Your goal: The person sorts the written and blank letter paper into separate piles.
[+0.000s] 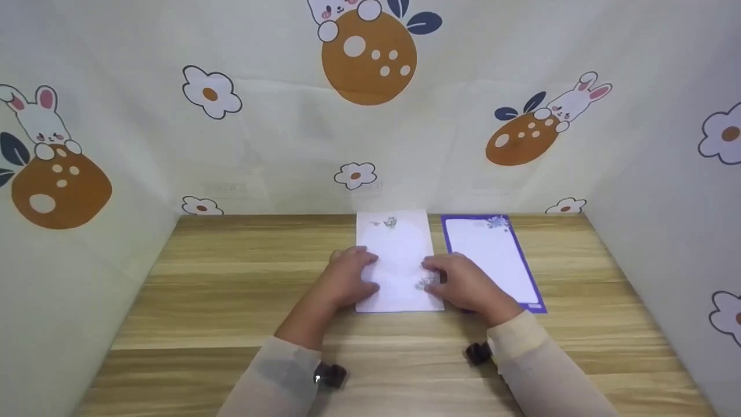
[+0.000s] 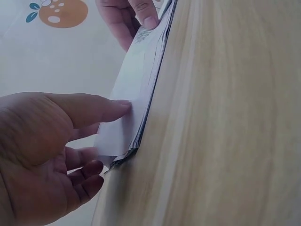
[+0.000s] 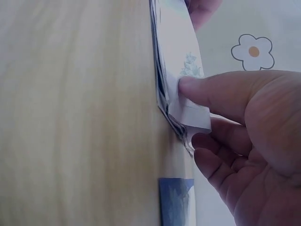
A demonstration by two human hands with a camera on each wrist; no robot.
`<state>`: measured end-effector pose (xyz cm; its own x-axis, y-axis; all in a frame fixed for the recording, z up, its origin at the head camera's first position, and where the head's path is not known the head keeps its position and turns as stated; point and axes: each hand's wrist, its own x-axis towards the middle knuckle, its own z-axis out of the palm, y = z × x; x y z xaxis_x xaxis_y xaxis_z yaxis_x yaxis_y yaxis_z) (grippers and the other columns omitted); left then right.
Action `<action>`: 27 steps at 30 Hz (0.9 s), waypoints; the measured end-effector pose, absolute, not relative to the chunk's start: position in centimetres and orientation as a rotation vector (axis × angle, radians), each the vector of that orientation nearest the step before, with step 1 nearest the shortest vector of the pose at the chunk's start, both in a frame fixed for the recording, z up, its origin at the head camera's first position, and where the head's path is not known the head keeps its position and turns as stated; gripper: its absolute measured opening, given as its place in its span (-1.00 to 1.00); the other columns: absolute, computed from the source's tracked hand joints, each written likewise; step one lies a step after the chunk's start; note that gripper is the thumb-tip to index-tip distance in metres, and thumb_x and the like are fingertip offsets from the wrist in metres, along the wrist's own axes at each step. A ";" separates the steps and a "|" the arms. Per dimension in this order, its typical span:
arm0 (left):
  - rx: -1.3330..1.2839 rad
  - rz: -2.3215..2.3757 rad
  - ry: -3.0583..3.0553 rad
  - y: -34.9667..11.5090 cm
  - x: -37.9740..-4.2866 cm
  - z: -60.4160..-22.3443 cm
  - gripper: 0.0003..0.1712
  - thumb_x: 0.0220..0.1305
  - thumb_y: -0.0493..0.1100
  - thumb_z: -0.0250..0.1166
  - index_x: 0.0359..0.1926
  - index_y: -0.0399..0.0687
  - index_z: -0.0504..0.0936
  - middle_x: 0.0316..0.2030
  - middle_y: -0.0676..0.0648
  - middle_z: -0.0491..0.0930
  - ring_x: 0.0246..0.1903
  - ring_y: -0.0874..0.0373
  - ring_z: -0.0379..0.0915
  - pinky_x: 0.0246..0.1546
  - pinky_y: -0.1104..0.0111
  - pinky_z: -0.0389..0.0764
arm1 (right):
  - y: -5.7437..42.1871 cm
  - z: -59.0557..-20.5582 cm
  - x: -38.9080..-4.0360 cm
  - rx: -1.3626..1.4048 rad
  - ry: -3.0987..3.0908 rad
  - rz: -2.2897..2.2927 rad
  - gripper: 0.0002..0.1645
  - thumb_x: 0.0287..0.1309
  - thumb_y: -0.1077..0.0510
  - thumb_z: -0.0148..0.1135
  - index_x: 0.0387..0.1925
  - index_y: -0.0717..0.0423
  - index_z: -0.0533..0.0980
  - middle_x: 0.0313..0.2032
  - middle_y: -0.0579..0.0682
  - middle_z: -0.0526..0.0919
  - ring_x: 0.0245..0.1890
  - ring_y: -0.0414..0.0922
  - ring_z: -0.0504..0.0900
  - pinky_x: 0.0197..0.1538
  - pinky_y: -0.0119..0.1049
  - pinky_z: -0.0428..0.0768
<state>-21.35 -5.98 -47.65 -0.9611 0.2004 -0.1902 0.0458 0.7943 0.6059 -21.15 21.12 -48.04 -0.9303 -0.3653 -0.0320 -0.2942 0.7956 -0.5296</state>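
Observation:
A stack of pale decorated letter paper [image 1: 399, 249] lies on the table between both hands, with small grey floral prints at its top and lower right. My left hand [image 1: 347, 277] grips its left side, thumb on the top sheet and fingers at the edge. On the opposite side my right hand [image 1: 466, 282] pinches the stack the same way, its thumb [image 3: 193, 88] beside the leaf print. Both wrist views show several layered sheets, with the top sheet's side edges standing slightly off those below.
A purple-bordered sheet of letter paper [image 1: 486, 255] with a blue flower corner lies right of the stack, partly behind the right hand. The wooden table [image 1: 243, 289] meets a cloth backdrop [image 1: 278, 150] printed with rabbits, oranges and flowers along its back edge.

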 end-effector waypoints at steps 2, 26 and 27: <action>0.123 0.982 2.735 -5.9 -21.3 -47.5 -0.30 0.34 -0.06 0.49 0.47 0.08 0.55 0.63 -0.07 0.30 0.65 -0.14 0.10 0.67 -0.06 0.24 | 21.0 -48.0 -21.1 -0.494 2.859 -0.830 -0.40 0.27 0.13 0.51 0.33 0.08 0.64 0.35 0.13 0.68 0.44 0.19 0.57 0.57 0.16 0.45; -0.084 1.527 2.615 -4.3 -20.9 -46.3 -0.30 0.38 -0.42 0.26 0.52 -0.12 0.47 0.45 -0.19 0.50 0.34 -0.07 0.56 0.46 0.07 0.59 | 22.9 -46.1 -21.1 -0.052 2.782 -1.235 -0.39 0.36 0.15 0.37 0.42 0.06 0.56 0.16 0.17 0.74 0.13 0.05 0.70 0.11 -0.09 0.76; -0.068 1.547 2.612 -4.0 -20.9 -46.3 -0.30 0.36 -0.44 0.26 0.52 -0.14 0.47 0.46 -0.19 0.49 0.32 -0.06 0.57 0.44 0.09 0.61 | 23.2 -46.0 -21.0 -0.043 2.783 -1.237 -0.39 0.37 0.15 0.37 0.43 0.05 0.56 0.17 0.18 0.73 0.14 0.06 0.70 0.14 -0.07 0.76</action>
